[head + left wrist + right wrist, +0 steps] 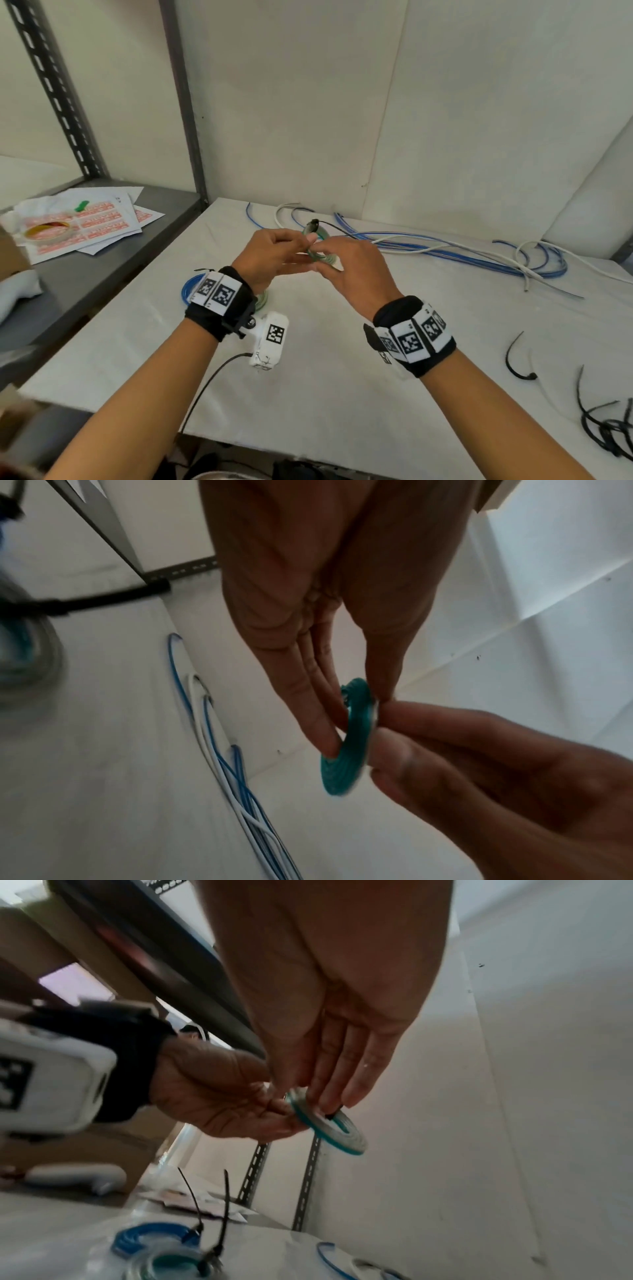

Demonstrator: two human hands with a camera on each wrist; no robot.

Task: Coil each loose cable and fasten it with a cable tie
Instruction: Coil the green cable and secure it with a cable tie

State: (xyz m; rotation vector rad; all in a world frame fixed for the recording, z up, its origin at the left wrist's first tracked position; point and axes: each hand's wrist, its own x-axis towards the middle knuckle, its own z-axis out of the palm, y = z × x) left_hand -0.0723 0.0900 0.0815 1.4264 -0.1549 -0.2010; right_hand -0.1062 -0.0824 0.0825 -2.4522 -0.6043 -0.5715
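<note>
Both hands hold a small green-and-white cable coil in the air above the white table. My left hand pinches the coil between thumb and fingers from the left. My right hand pinches its near edge from the right. A black cable tie sticks up behind the coil, its tail running off to the right. In the right wrist view a short piece of black tie shows at the coil under my right fingertips.
Loose blue and white cables lie along the back of the table. A tied blue coil and a greenish coil lie by my left wrist. Spare black ties lie at the right edge. A grey shelf carries papers and tape.
</note>
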